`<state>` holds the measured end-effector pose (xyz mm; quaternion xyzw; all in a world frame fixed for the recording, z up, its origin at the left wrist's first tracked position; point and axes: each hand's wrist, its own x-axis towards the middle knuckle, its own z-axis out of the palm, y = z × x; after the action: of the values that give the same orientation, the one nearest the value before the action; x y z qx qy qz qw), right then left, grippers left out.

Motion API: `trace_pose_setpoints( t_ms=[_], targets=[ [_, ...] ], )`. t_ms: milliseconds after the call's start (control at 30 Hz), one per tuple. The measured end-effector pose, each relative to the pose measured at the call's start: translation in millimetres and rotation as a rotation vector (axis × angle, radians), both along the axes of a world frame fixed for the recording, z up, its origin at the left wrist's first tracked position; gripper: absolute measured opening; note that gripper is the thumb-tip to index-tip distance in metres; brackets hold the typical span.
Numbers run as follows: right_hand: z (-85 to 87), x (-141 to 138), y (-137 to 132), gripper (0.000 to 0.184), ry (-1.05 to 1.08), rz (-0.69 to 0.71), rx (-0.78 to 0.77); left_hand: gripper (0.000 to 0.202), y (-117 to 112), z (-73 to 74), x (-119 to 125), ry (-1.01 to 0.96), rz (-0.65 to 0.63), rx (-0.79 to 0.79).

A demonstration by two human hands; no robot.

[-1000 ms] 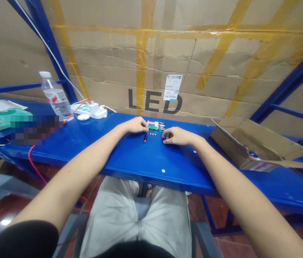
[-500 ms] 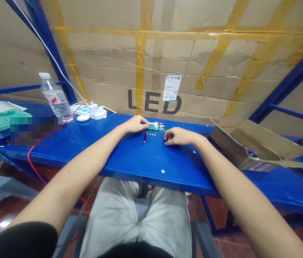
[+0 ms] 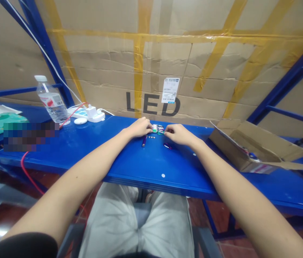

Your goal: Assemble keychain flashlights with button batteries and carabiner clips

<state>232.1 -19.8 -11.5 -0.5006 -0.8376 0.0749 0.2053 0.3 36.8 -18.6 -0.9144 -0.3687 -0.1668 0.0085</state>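
Several small shiny tubes in green, silver and purple, which look like keychain flashlights (image 3: pixel 157 129), lie side by side on the blue table. My left hand (image 3: pixel 140 127) has its fingers curled against their left end. At their right end, my right hand (image 3: pixel 175 133) closes its thumb and fingertips on the clips; my fingers hide part of both ends. Just in front lie a loose purple tube (image 3: pixel 144 141) and a short row of small silver button cells (image 3: pixel 151 137). A purple carabiner clip (image 3: pixel 167 146) rests on the table below my right hand.
An open cardboard box (image 3: pixel 256 157) stands at the right with small items inside. To the left are a water bottle (image 3: pixel 51 102), a power strip (image 3: pixel 95 115), a tissue pack (image 3: pixel 2 123) and a red cable (image 3: pixel 28 172). A large carton (image 3: pixel 100 71) walls the back.
My right hand has left the purple carabiner clip on the table and moved up to the right end of the flashlights. My left hand stays at their left end.
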Motion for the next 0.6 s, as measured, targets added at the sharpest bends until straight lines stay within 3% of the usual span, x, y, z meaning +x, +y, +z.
trace_pose_setpoints(
  t_ms=[367, 500, 600],
  targets=[
    [1.2, -5.0, 2.4, 0.017, 0.164, -0.035, 0.179, 0.011, -1.0, 2.5, 2.7, -0.053, 0.002, -0.108],
    [-0.5, -5.2, 4.1, 0.016, 0.18, -0.062, 0.189, 0.008, -0.7, 3.8, 4.9, -0.09, -0.016, -0.021],
    [-1.5, -5.2, 5.5, 0.017, 0.304, -0.057, 0.145, 0.011, -8.6, 7.1, 8.2, -0.215, -0.068, -0.008]
  ],
)
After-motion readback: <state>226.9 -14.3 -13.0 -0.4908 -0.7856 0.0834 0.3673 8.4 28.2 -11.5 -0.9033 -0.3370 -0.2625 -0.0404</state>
